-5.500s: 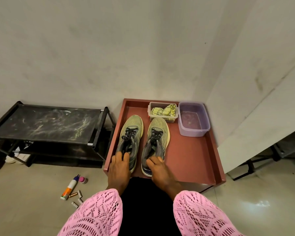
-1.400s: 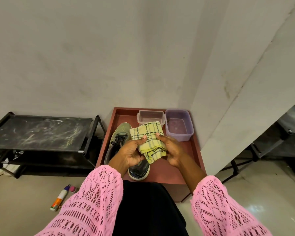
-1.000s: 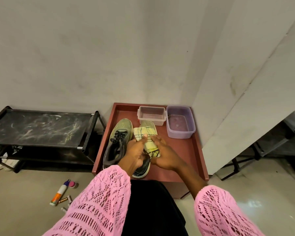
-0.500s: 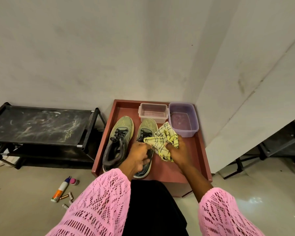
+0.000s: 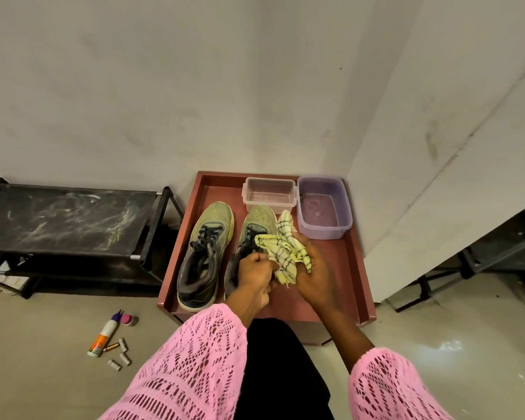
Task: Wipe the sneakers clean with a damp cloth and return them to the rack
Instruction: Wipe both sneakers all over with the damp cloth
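Observation:
Two olive-green sneakers with dark laces stand side by side on a reddish-brown tray. The left sneaker is untouched. My left hand grips the collar of the right sneaker. My right hand holds a crumpled yellow checked cloth against that sneaker's right side. A purple tub holding water sits at the tray's back right.
A clear plastic box, nothing in it, sits at the tray's back. A black shoe rack stands to the left. A glue bottle, a small pink pot and batteries lie on the floor. A white panel leans at right.
Earlier both hands rested on the sneakers' heels and the cloth lay in the clear box. Since then the cloth came out; my left hand took the right sneaker and my right hand bunched the cloth.

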